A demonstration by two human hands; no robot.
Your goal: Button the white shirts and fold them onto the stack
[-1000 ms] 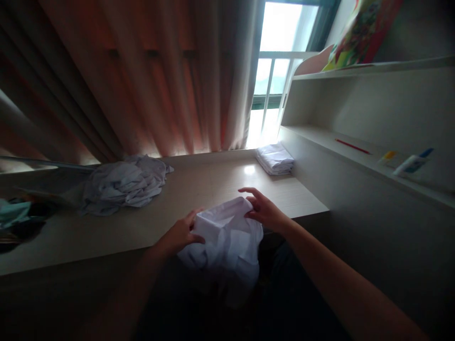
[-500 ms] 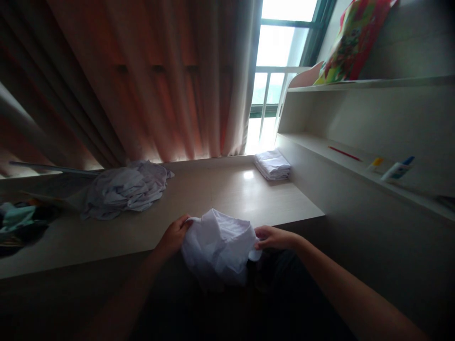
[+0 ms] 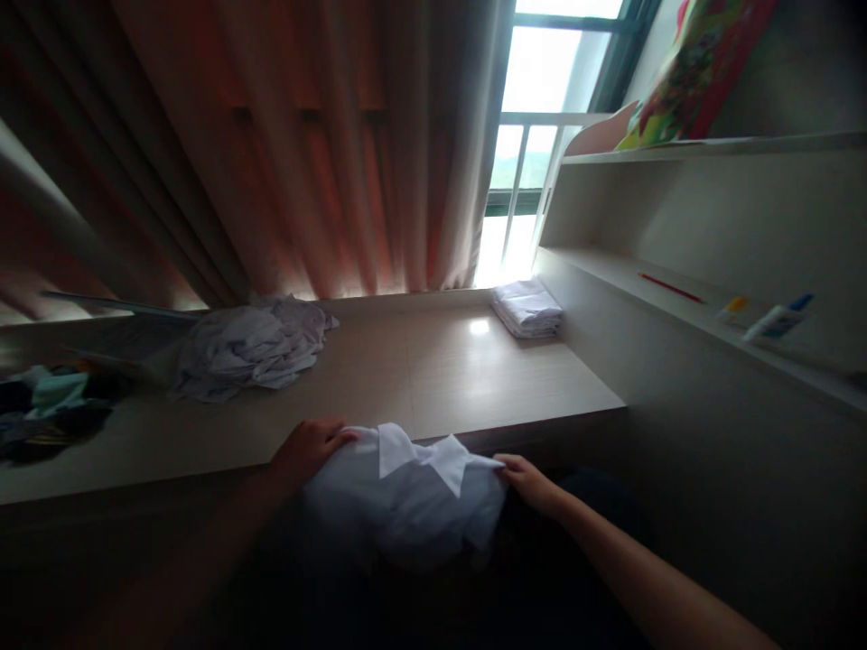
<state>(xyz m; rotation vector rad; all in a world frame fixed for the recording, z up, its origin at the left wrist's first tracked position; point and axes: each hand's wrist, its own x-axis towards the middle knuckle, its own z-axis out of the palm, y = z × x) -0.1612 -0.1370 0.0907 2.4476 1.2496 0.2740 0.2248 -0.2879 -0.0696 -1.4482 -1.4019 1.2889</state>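
Fingers (image 3: 513,464) hold a shirt (image 3: 421,510); the shelf (image 3: 602,263) bears 1 blue-capped bottle (image 3: 777,321).

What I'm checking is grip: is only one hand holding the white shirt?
No, the left hand and the right hand hold the white shirt on opposite sides of its collar.

Cannot read any text, brand, number or sign. See colourful print on the bag (image 3: 704,77) on the upper shelf (image 3: 765,147); make out no letters. Note bluish marking on the white bottle (image 3: 774,322) on the lower shelf (image 3: 606,263); too small and blurred to read.
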